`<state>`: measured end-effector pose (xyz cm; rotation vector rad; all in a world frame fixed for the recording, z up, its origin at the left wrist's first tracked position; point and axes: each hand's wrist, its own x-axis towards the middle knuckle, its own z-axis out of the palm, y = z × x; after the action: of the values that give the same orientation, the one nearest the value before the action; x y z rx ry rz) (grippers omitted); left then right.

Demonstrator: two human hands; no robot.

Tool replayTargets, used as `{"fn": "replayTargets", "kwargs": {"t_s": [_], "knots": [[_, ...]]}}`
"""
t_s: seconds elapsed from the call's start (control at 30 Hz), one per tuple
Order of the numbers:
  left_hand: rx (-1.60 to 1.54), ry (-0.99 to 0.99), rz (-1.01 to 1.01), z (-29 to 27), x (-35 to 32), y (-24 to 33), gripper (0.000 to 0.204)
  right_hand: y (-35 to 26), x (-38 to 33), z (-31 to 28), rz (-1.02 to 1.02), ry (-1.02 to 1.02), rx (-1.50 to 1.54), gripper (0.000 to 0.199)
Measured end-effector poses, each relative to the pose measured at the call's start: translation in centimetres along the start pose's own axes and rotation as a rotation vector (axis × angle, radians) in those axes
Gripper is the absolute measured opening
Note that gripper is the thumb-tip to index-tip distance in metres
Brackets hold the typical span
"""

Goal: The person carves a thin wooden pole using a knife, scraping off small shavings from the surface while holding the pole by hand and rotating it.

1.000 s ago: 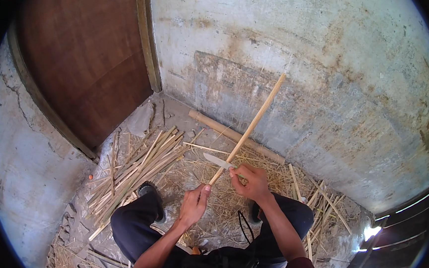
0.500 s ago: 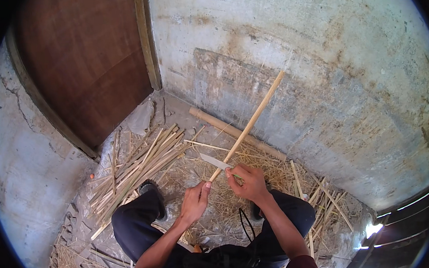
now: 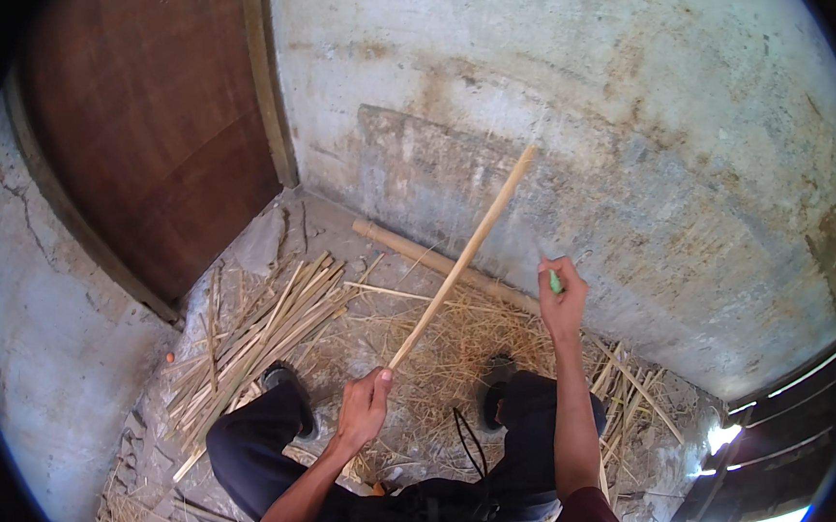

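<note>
Closed around the near end of a long pale bamboo strip (image 3: 465, 259), my left hand (image 3: 362, 410) is low in the middle between my knees. The strip slants up and away to the right, its far end in front of the wall. My right hand (image 3: 562, 308) is raised to the right of the strip, apart from it, with fingers closed on a knife (image 3: 555, 282). Only part of the knife's green handle shows; its blade cannot be made out from here.
A pile of split strips (image 3: 278, 324) lies left of my feet, more sticks (image 3: 636, 398) to the right. Thin shavings (image 3: 450, 360) cover the floor between. A thick bamboo pole (image 3: 400, 243) lies along the stained wall (image 3: 685, 183). A brown door (image 3: 147, 116) stands at left.
My right hand with the knife has left the strip, moving up and to the right. My left hand still grips the strip's near end, slightly lower. The view has shifted a little.
</note>
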<state>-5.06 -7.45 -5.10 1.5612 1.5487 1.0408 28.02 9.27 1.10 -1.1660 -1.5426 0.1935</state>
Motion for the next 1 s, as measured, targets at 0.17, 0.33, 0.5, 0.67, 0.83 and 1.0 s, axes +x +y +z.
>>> {"fn": "replayTargets", "kwargs": {"t_s": [0.17,0.33,0.5,0.67,0.83,1.0], "knots": [[0.023,0.054,-0.008,-1.0,0.4,0.0,0.037,-1.6,-2.4,1.4,0.127,-0.009,0.017,0.009],[0.054,0.088,-0.009,-1.6,1.0,0.6,0.037,-3.8,-4.1,3.7,0.224,-0.125,0.245,0.024],[0.042,0.086,-0.01,-1.5,1.2,0.4,0.039,-5.8,-4.6,3.4,0.218,-0.041,0.346,0.028],[0.037,0.092,0.003,-1.3,1.4,0.4,0.04,-6.4,-5.9,4.0,-0.146,-0.002,0.472,0.029],[0.03,0.061,0.009,-1.0,1.6,0.4,0.041,-6.8,-8.8,6.7,-0.389,-0.312,0.156,0.031],[-0.064,-0.016,-0.008,-0.9,1.3,-0.4,0.04,-6.4,-8.8,7.1,-0.428,-0.346,0.11,0.019]]}}
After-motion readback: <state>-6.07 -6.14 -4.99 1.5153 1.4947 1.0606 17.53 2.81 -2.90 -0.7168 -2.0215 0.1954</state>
